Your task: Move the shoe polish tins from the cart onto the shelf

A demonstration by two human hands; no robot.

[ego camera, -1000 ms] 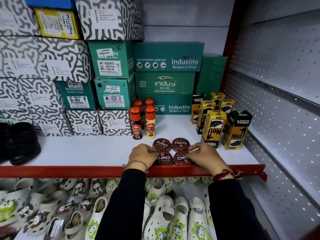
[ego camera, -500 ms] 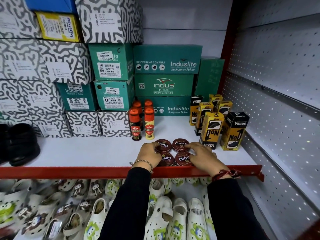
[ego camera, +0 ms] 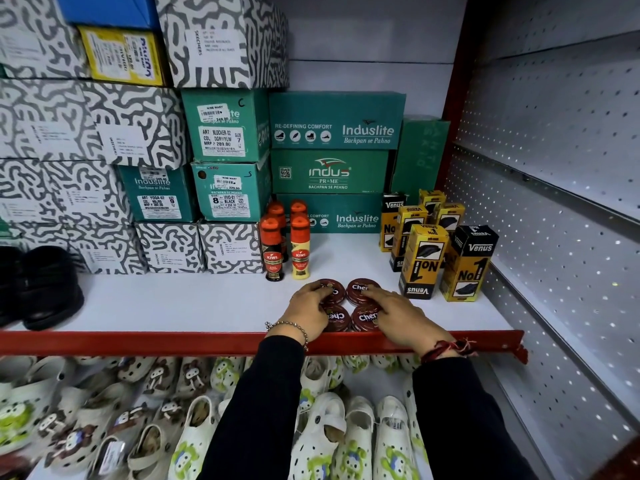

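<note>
Both hands [ego camera: 308,308] farther forward over the tins [ego camera: 360,289] now

At the far left, grey-and-white patterned shoe boxes [ego camera: 45,119] stack high, with a yellow box [ego camera: 121,55] and a blue box [ego camera: 107,8] among them. Green Induslite boxes [ego camera: 336,121] stand at the far centre. 4 Kiwi polish bottles [ego camera: 287,240] stand upright before them. Yellow-and-black Venus boxes [ego camera: 436,244] cluster right. Black shoes [ego camera: 38,285] sit far left. White clogs [ego camera: 346,434] fill the lower level.
</note>
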